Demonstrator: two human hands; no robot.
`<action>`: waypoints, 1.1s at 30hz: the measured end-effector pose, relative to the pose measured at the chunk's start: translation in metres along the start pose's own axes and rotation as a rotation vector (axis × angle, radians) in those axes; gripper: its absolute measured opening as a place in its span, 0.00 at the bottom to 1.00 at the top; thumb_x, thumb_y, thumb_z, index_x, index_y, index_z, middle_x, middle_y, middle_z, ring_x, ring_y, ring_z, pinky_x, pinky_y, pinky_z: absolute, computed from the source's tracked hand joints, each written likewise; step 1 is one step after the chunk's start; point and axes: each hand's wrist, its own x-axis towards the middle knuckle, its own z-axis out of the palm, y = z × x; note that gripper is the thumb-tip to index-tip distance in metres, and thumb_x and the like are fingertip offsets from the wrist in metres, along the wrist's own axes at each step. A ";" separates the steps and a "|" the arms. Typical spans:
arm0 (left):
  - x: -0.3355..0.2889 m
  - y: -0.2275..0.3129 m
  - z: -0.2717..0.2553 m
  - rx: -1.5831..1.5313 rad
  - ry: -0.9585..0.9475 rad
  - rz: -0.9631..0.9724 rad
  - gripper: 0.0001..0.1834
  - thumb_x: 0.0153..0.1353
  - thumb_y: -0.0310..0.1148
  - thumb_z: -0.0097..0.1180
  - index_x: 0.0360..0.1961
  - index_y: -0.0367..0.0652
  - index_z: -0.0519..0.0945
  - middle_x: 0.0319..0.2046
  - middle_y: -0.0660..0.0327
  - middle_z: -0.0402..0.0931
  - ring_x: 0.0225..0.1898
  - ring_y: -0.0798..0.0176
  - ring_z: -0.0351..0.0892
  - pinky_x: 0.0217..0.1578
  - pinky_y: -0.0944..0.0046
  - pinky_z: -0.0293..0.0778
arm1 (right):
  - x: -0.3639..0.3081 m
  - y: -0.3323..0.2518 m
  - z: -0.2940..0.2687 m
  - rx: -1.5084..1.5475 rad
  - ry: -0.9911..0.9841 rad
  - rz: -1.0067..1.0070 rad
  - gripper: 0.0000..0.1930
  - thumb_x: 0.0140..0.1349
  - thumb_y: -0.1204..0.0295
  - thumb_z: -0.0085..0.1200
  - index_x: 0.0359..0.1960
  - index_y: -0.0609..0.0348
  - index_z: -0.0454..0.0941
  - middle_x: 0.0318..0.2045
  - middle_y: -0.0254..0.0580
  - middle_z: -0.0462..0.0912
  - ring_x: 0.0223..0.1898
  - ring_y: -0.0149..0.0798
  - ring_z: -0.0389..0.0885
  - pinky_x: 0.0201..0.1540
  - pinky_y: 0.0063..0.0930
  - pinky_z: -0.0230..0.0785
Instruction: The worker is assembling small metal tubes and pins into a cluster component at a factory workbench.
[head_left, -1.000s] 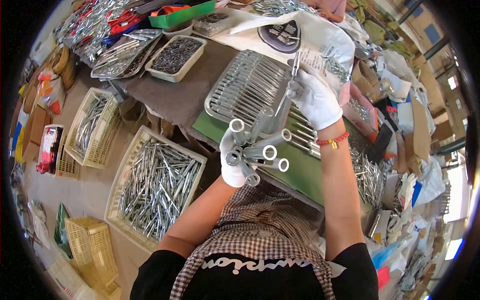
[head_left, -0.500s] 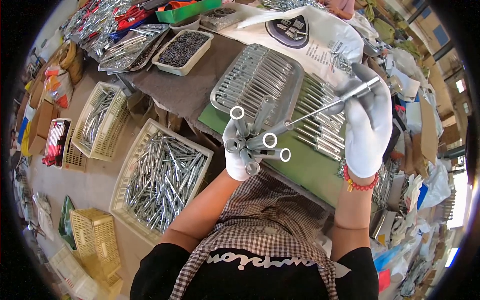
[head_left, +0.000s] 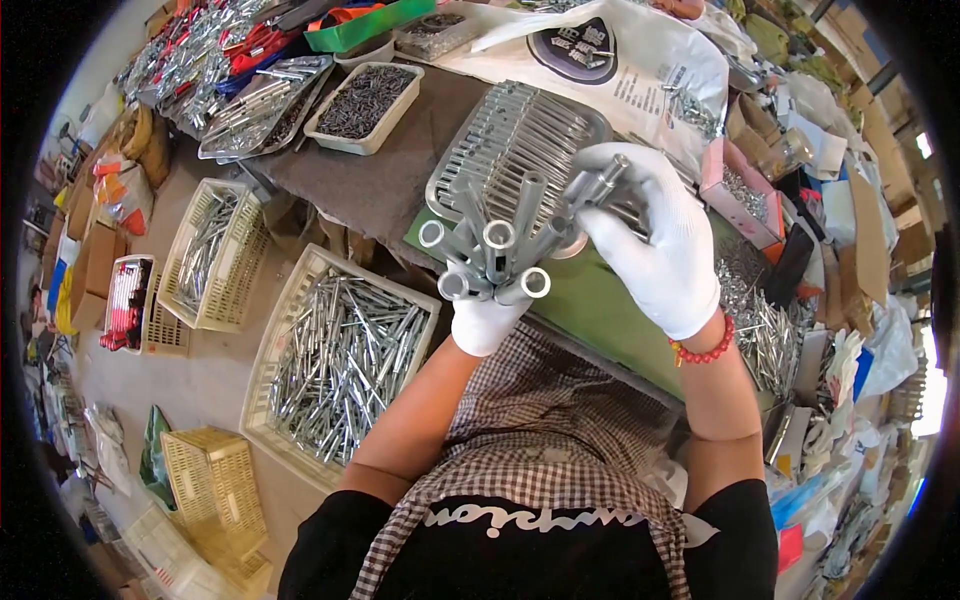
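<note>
My left hand, in a white glove, is closed around the lower part of a bunch of metal tubes. Their round open ends fan out in several directions. In its white glove, my right hand pinches a slim silver metal rod with a thicker end between thumb and fingers. The rod's lower end meets one of the tubes; how far it goes in is hidden. Just behind both hands lies a metal tray with rows of silver rods. More rods beside the tray are mostly covered by my right hand.
A green mat covers the table's near edge. A cream basket of metal rods stands below, left. Screws fill a small white tub at the back. A pink box and loose metal parts lie right, past a white sack.
My right hand has moved left and down toward the tubes, bringing the rod along. The thin shaft that showed between hand and tubes is now out of sight. The tube bunch has turned.
</note>
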 end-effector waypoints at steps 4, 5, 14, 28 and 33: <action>0.008 0.000 -0.006 0.059 0.088 0.256 0.16 0.45 0.23 0.63 0.39 0.41 0.78 0.34 0.59 0.79 0.36 0.57 0.79 0.41 0.59 0.72 | 0.008 -0.004 -0.003 -0.331 -0.074 -0.229 0.20 0.52 0.83 0.57 0.49 0.62 0.72 0.38 0.40 0.80 0.38 0.29 0.79 0.43 0.22 0.72; 0.007 -0.003 -0.006 0.043 0.071 0.222 0.16 0.45 0.23 0.63 0.38 0.41 0.78 0.36 0.59 0.76 0.35 0.58 0.77 0.37 0.61 0.72 | 0.009 -0.004 -0.001 -0.303 -0.100 -0.203 0.22 0.51 0.83 0.58 0.50 0.61 0.73 0.38 0.39 0.80 0.37 0.29 0.80 0.43 0.23 0.73; 0.004 0.004 -0.008 0.127 0.068 0.236 0.20 0.44 0.24 0.67 0.40 0.39 0.76 0.36 0.60 0.76 0.33 0.62 0.76 0.33 0.62 0.73 | 0.016 0.005 -0.008 -0.073 -0.172 -0.254 0.16 0.58 0.80 0.49 0.50 0.67 0.74 0.45 0.43 0.80 0.45 0.34 0.79 0.52 0.26 0.69; -0.010 -0.011 0.009 -0.257 -0.017 -0.134 0.13 0.57 0.36 0.55 0.42 0.43 0.76 0.41 0.56 0.74 0.44 0.54 0.73 0.44 0.48 0.70 | 0.094 0.112 0.069 -0.841 -0.156 -0.039 0.10 0.57 0.64 0.55 0.39 0.51 0.79 0.35 0.47 0.79 0.39 0.51 0.78 0.44 0.43 0.70; -0.003 -0.011 -0.004 0.138 -0.185 0.083 0.45 0.42 0.24 0.71 0.58 0.42 0.53 0.47 0.59 0.69 0.46 0.65 0.73 0.46 0.63 0.72 | 0.100 0.106 0.065 -0.835 -0.224 -0.010 0.12 0.56 0.66 0.56 0.41 0.54 0.76 0.35 0.48 0.81 0.40 0.51 0.79 0.44 0.43 0.70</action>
